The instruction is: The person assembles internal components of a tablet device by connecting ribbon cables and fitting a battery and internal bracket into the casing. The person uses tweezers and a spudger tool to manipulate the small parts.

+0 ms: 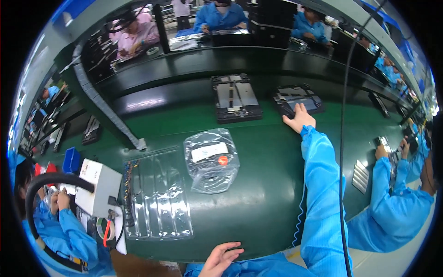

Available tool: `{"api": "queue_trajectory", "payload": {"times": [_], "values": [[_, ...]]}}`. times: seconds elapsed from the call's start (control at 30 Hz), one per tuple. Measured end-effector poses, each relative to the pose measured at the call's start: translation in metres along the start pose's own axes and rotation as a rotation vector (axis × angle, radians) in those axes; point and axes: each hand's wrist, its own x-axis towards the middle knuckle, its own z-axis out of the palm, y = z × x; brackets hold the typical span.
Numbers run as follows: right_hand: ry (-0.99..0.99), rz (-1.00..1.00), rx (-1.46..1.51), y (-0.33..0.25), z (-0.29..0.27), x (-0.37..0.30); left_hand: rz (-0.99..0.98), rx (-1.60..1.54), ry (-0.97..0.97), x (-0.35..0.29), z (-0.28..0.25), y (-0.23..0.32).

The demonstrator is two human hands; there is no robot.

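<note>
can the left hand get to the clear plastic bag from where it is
Probably yes. The left hand rests open at the near edge of the green table, and only bare surface lies between it and the plastic bag. The clear tray sits off to the side.

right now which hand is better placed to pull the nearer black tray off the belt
Right. The right hand already rests on the flat black rectangular tray, arm outstretched; the left hand lies back at the green belt's near edge.

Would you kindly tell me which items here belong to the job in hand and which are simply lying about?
In hand:
- right hand touching the dark framed panel
- left hand resting at the green belt edge

Lying about:
- second dark panel
- clear plastic bag
- clear blister tray
- white box
</note>
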Motion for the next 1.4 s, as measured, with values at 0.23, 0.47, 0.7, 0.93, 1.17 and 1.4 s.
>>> {"api": "queue_trajectory", "payload": {"times": [0.23,0.47,0.7,0.93,1.17,1.4], "values": [[0.278,-0.101,0.034,0.032,0.037,0.012,0.035,0.312,-0.327,0.029,0.003,0.023],[0.682,-0.349,0.533,-0.026,0.063,-0.05,0.06,0.388,-0.273,0.13,-0.012,0.016],[0.335,-0.513,0.75,-0.064,0.03,-0.153,0.153,0.291,-0.155,0.17,-0.003,0.02],[0.303,-0.63,0.411,-0.099,0.01,-0.073,0.295,0.283,-0.184,0.167,-0.002,0.006],[0.25,-0.737,-0.079,-0.114,0.04,0.013,0.421,0.542,-0.176,0.146,0.007,0.016],[0.687,-0.906,-0.181,-0.126,0.065,0.055,0.441,0.551,-0.166,0.151,0.009,0.019]]}}
